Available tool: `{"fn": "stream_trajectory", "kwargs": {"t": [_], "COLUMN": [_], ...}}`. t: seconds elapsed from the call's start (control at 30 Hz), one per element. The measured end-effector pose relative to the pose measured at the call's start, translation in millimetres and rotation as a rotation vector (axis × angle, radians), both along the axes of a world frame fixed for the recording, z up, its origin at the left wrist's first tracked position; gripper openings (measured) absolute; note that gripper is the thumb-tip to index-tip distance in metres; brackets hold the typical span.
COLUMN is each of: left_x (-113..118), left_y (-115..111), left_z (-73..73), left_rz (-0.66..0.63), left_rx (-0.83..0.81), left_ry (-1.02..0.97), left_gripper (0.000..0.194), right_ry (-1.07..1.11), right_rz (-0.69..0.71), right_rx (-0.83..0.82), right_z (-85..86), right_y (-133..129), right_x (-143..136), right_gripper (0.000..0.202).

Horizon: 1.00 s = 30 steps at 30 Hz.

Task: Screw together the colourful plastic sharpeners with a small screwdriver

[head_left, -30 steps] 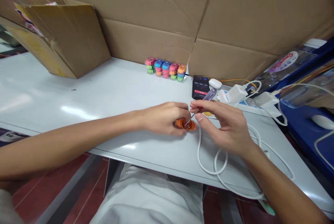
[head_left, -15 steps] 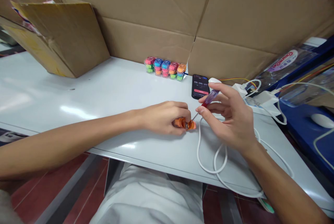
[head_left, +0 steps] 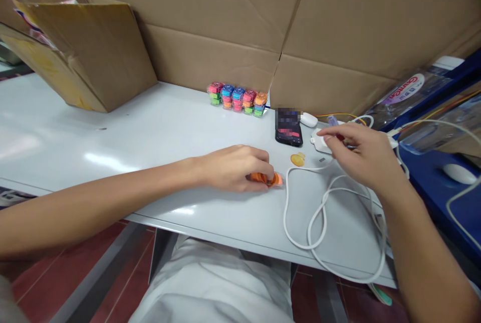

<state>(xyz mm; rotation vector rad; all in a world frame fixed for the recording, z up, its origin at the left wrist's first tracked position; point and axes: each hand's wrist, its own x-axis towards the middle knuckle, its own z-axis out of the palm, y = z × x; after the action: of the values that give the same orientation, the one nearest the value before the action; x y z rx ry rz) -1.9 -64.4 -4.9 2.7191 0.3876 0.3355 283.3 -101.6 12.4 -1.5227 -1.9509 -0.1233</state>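
My left hand (head_left: 235, 167) rests on the white table (head_left: 150, 137) and pinches a small orange toy (head_left: 267, 179) against it. My right hand (head_left: 363, 155) has pulled away to the right and holds a small screwdriver (head_left: 333, 123) with a clear purple handle, over the white chargers. A small orange round part (head_left: 297, 160) lies on the table between the two hands. A black phone (head_left: 288, 127) lies just behind it.
A row of stacked colourful toys (head_left: 238, 98) stands by the cardboard wall (head_left: 263, 27). An open cardboard box (head_left: 75, 47) sits at the left. A white cable (head_left: 323, 222) loops near the table's front edge. White earbuds case (head_left: 308, 119), blue bin (head_left: 439, 162) at right.
My right hand lifted the screwdriver off the orange toy and carried it right and back toward the chargers. The small orange part is now uncovered. My left hand stayed on the toy.
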Motion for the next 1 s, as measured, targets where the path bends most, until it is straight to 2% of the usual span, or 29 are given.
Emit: {"fn": "stream_trajectory", "kwargs": {"t": [0.17, 0.3, 0.6, 0.7, 0.8, 0.87, 1.0], "left_x": [-2, -2, -1, -1, 0, 1, 5], "left_y": [2, 3, 2, 2, 2, 2, 3], "left_z": [-1.2, -1.7, 0.1, 1.5, 3.6, 4.5, 2.9], "left_rz": [-0.013, -0.020, 0.019, 0.039, 0.069, 0.115, 0.194], "left_rx": [0.007, 0.011, 0.025, 0.013, -0.061, -0.154, -0.410], "left_ry": [-0.017, -0.022, 0.033, 0.036, -0.028, -0.113, -0.315], "left_gripper": [0.017, 0.016, 0.023, 0.029, 0.031, 0.030, 0.036], "right_ry": [-0.134, -0.144, -0.230, -0.181, -0.062, 0.062, 0.236], "right_rz": [-0.019, -0.045, 0.014, 0.041, 0.082, 0.107, 0.182], "right_rx": [-0.163, -0.213, -0.354, -0.329, -0.226, -0.135, -0.055], "right_z": [-5.3, -4.9, -14.9, -12.5, -8.1, -6.2, -8.1], "right_y": [7, 10, 10, 8, 1, -5, -16], "right_x": [15, 24, 3, -2, -16, -30, -57], "right_gripper": [0.024, 0.024, 0.026, 0.025, 0.021, 0.017, 0.010]}}
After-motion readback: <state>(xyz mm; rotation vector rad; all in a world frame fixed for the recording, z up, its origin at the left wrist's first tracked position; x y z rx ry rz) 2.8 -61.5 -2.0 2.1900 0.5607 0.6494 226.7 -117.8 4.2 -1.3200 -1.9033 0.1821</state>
